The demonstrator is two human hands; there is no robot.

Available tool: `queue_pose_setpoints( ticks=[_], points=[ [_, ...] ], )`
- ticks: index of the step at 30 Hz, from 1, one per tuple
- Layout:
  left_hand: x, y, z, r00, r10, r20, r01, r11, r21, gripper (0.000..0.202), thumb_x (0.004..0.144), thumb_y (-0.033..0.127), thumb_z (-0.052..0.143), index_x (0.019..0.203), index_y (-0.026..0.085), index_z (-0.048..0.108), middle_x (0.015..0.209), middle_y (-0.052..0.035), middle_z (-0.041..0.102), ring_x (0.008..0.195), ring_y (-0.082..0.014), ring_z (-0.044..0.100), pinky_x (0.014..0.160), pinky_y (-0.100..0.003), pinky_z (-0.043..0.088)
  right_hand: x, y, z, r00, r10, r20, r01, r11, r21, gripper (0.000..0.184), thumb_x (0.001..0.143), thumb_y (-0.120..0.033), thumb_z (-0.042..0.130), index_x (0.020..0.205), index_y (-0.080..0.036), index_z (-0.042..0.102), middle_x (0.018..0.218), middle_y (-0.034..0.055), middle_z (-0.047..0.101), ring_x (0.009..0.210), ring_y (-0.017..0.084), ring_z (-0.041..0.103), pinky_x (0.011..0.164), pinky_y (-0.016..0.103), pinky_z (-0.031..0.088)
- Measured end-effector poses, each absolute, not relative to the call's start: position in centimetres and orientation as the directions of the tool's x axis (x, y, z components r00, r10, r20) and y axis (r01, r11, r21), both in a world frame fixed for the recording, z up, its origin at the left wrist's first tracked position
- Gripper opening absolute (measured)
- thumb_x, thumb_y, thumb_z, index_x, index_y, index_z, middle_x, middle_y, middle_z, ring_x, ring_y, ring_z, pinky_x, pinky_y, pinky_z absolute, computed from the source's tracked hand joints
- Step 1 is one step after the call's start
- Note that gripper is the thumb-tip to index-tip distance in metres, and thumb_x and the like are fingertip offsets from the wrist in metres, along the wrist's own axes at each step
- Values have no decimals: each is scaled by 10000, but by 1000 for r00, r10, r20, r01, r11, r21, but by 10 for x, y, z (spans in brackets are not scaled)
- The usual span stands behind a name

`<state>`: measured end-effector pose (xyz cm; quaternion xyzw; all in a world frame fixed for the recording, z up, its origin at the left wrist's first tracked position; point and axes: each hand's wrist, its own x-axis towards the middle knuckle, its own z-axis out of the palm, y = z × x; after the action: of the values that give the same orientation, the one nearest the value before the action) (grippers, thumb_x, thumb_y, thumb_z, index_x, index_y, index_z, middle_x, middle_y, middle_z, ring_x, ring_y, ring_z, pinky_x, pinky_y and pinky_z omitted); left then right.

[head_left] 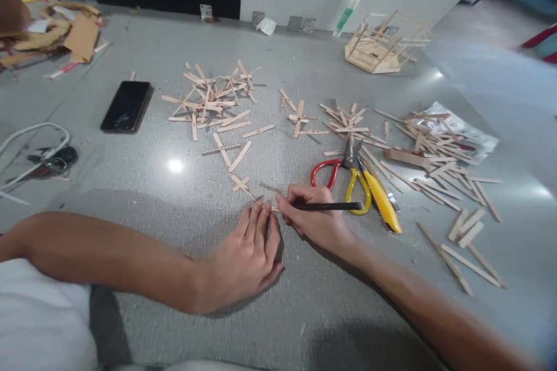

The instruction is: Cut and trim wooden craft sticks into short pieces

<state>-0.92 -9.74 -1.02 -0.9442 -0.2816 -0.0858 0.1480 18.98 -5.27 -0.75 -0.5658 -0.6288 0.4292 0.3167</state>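
Note:
My right hand (319, 217) is closed round a black pen (333, 206), its rear end pointing right and its tip hidden by the fingers. My left hand (248, 252) presses its bent fingertips on a small wooden stick (274, 208) on the table, most of it covered. The two hands nearly meet there. Just beyond the left fingertips lies a little cross of glued sticks (240, 184). A thin greyish strip (270, 187) rests beside the right fingers. Close past the right hand are scissors (351, 156) with red and yellow handles and a yellow utility knife (380, 197).
Joined stick pieces (213, 98) lie in a heap at the back, with loose sticks (435, 139) and a plastic packet (476, 133) to the right. A stick frame (383, 49) stands near the wall. A phone (127, 106) and a white cable (65, 133) are at left.

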Motion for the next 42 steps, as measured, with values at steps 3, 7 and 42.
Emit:
queue_pose_setpoints(
  ticks=[3, 7, 42],
  points=[
    [-10, -98, -11, 829, 506, 238, 554, -801, -227, 676, 1077, 486, 437, 1356, -111, 585, 1358, -358, 660, 1285, -445, 671, 1104, -525, 428, 190, -53, -6, -160, 984, -85, 440, -6, -898, 521, 968, -513, 670, 576, -240, 463, 434, -57, 470, 357, 84, 413, 368, 236, 293],
    [-10, -98, -11, 830, 507, 231, 552, -804, -220, 683, 1079, 490, 431, 1368, -112, 574, 1367, -365, 651, 1294, -446, 664, 1108, -529, 421, 190, -53, -2, -161, 985, -59, 491, 28, -871, 531, 979, -509, 649, 558, -237, 474, 428, -50, 463, 372, 90, 408, 380, 243, 301],
    [-9, -97, -11, 826, 501, 259, 556, -800, -227, 689, 1071, 503, 437, 1344, -107, 605, 1362, -349, 661, 1280, -444, 676, 1108, -518, 436, 190, -51, 0, -114, 987, -118, 446, -55, -893, 481, 935, -412, 667, 532, -239, 471, 393, -51, 465, 313, 81, 419, 331, 218, 297]
  ],
)
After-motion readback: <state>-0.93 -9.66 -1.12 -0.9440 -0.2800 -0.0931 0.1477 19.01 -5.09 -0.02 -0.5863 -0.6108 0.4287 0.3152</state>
